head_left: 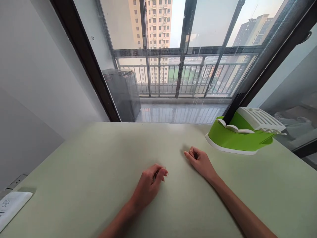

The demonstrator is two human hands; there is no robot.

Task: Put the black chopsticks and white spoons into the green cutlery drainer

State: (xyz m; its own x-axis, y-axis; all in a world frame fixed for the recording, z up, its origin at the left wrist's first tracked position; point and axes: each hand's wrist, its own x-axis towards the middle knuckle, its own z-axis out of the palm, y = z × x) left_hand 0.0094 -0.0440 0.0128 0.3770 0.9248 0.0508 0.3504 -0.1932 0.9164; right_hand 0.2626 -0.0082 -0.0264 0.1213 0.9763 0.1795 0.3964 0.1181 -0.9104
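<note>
- Left hand is rested on the pale green table, fingers curled in, nothing held.
- Right hand is laid at 1 o'clock of it, loosely curled, nothing held.
- Green-and-white plastic holder is seen at 2 o'clock, near the right hand.
- White device is seen at 9 o'clock, at the table edge.
- Glass balcony door is seen at 12 o'clock.

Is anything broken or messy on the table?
Nothing stands out. Both hands, left and right, rest loosely curled on the bare table, holding nothing. The green and white holder sits flat near the window, and a white device lies at the left edge.
</note>
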